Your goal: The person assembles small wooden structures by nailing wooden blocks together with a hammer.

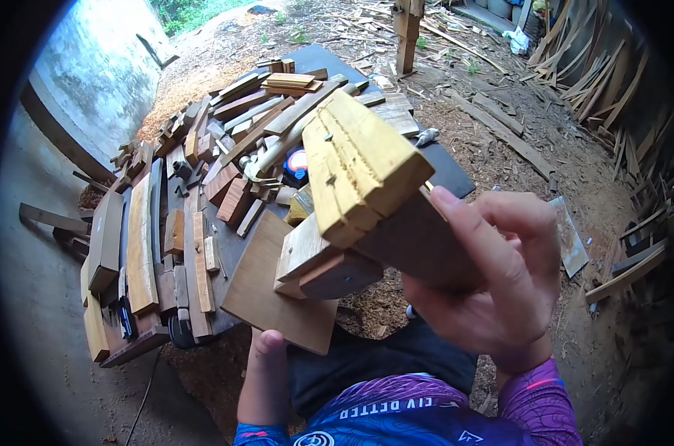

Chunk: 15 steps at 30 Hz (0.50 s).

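A wooden assembly is held up in front of my body. Its top part is a yellow wood block point(359, 163) with grooves and small metal bits in its face. Below it are a pale block point(301, 249), a dark brown piece point(342, 275) and a flat brown board point(266, 279) at the lower left. My right hand point(493, 260) grips the assembly's dark right-hand part, thumb on its upper edge. My left hand point(268, 343) is at the flat board's lower edge; only its thumb shows, the fingers being hidden under the board.
A dark table point(444, 169) bears many wood offcuts, a hammer point(266, 165), a blue tape measure point(296, 165) and a long cardboard-coloured box point(106, 241). A wooden post point(407, 37) stands behind. Wood strips point(612, 89) lean at the right; shavings cover the ground.
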{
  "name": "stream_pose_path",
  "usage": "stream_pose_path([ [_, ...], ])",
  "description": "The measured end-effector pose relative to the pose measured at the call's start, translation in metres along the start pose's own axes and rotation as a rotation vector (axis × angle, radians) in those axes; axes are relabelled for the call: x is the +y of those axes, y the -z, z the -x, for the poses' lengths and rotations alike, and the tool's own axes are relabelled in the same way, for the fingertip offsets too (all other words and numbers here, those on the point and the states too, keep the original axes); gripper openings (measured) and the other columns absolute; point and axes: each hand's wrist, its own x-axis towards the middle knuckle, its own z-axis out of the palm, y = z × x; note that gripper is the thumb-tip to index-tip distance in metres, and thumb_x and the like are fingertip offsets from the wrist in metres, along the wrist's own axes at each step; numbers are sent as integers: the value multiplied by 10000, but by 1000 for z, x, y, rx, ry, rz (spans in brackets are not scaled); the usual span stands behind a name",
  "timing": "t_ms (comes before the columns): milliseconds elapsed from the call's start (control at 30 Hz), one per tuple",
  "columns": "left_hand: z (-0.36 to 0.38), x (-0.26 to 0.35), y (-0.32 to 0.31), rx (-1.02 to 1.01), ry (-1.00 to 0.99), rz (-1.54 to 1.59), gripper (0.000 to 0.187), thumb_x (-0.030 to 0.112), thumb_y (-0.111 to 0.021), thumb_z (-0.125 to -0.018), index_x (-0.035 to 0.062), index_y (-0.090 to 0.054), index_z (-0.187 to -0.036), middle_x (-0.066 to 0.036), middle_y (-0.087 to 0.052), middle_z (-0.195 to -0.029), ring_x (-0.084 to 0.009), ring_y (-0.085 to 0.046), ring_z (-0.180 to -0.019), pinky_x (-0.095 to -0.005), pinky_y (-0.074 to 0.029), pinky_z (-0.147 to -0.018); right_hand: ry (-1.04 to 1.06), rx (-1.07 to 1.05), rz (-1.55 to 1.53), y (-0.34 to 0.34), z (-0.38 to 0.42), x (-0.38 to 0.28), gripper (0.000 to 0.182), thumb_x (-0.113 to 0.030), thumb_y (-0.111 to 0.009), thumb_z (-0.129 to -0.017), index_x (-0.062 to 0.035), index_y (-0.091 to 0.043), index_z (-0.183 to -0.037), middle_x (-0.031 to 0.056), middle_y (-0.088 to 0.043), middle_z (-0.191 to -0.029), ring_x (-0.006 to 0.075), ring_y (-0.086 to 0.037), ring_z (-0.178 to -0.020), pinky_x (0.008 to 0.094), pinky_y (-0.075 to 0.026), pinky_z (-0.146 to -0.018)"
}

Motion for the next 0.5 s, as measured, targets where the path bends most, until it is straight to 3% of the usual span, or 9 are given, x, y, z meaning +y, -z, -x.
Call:
stream_pose_path([
  [367,12,-7,19,-42,-1,-84,1193,517,-836,-655,-28,-282,-1560,-220,-428,-1522,-366,-462,-1404,-517,-404,-1158,2,27,-16,-7,8,-2,625,5,-830,-721,-6,-634,-1314,119,-526,-1150,282,-667,-1074,371,-590,-877],
  [500,11,-9,21,-76,-10,-126,1197,518,-823,-683,-31,-245,-1576,-231,-407,-1539,-379,-447,-1418,-517,-403,-1164,19,71,-30,-7,3,-3,679,76,-835,-651,56,-652,-1304,108,-504,-1128,275,-677,-1044,357,-610,-862],
])
